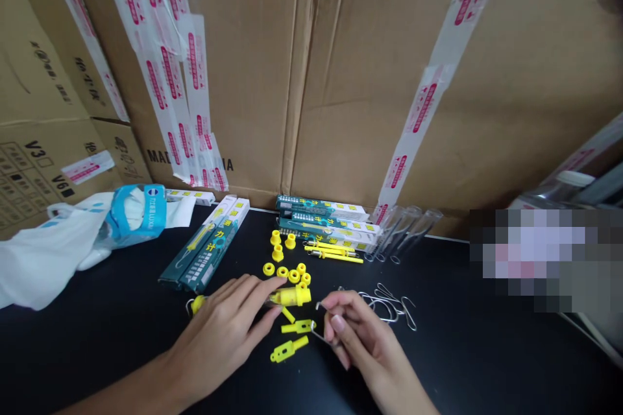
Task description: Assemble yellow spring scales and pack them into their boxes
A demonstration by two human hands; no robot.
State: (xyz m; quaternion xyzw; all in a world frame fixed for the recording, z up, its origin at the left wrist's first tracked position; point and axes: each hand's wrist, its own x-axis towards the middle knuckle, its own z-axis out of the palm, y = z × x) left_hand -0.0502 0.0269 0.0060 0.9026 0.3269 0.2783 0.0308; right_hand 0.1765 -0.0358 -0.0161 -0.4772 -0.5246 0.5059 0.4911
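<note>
My left hand is closed round a spring scale, a clear tube with yellow end pieces that lies sideways. A metal ring shows at its left end; my fingers cover the middle of the tube. To the right of it, my right hand pinches a bent metal wire hook. The hook's ends point towards the scale's yellow end, apart from it. Below the scale lie flat yellow plastic pieces with holes, an upper one and a lower one. Beyond my right hand is a pile of metal wire hooks.
Yellow caps and rings lie past the scale, near thin yellow rods with springs. Behind are printed boxes, clear tubes and more boxes. A tissue pack is at left. Cardboard walls the back.
</note>
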